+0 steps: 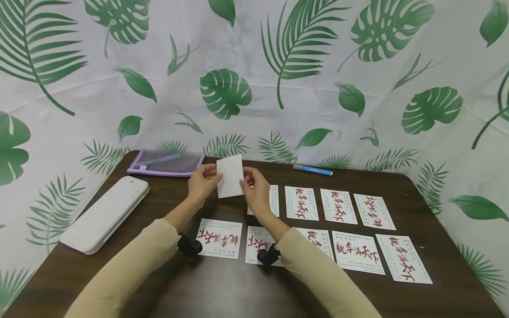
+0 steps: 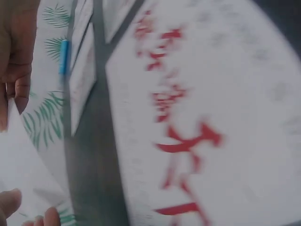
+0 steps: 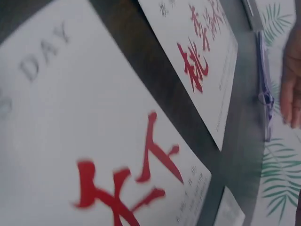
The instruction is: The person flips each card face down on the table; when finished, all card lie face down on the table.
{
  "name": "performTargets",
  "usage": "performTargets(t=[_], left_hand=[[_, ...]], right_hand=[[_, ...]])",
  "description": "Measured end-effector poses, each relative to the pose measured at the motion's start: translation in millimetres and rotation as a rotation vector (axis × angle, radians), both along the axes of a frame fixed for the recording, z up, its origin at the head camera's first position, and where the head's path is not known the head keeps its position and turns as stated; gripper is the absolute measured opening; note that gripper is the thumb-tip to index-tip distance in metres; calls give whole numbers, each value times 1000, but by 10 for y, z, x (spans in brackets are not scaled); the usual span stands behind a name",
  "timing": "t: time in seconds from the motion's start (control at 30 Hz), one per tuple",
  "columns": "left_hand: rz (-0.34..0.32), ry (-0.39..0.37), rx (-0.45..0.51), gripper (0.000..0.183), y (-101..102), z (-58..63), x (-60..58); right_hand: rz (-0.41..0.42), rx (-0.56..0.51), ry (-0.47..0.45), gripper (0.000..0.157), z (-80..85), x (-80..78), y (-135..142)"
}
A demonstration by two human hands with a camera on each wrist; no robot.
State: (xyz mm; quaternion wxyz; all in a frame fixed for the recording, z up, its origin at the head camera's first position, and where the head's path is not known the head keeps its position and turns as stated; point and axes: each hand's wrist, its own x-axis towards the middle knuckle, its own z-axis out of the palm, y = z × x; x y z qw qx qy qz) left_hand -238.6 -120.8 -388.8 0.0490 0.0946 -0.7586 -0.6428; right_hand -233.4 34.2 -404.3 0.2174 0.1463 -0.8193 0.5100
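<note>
Up over the back of the table, a card (image 1: 230,177) turns a plain white face to the head camera. My left hand (image 1: 202,182) pinches its left edge, and my right hand (image 1: 256,190) pinches the right edge. In the left wrist view, the raised card (image 2: 21,155) spans between fingers at the lower left and a hand above. Printed cards with red characters lie below in two rows. One back-row card (image 1: 274,201) is partly hidden by my right hand, while the front-row card (image 1: 220,247) lies near my left wrist. A hand (image 3: 292,70) borders the right wrist view.
Along the table's left side lies a white case (image 1: 105,214). A see-through pouch with purple trim (image 1: 166,173) holds a blue pen at the back left. Behind the back row is a blue marker (image 1: 313,170). A leaf-print cloth (image 1: 254,123) hangs directly behind the table.
</note>
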Motion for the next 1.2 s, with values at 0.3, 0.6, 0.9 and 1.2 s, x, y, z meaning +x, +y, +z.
performTargets(t=[0.3,0.6,0.9,1.2], left_hand=[[-45,-145,-95,40,-194,-169,158],[-85,-67,-387,37,-359,-276,200],[-105,-46,-558,33,-424,-339,220],[-121,-27,-614,32,-422,-353,198]], right_hand=[[-32,-231,-373,29,-102,75,-70],[-20,-87,-523,32,-269,83,-154],[-90,185,-500,35,-294,125,-259],[-89,249,-450,37,-279,148,-260]])
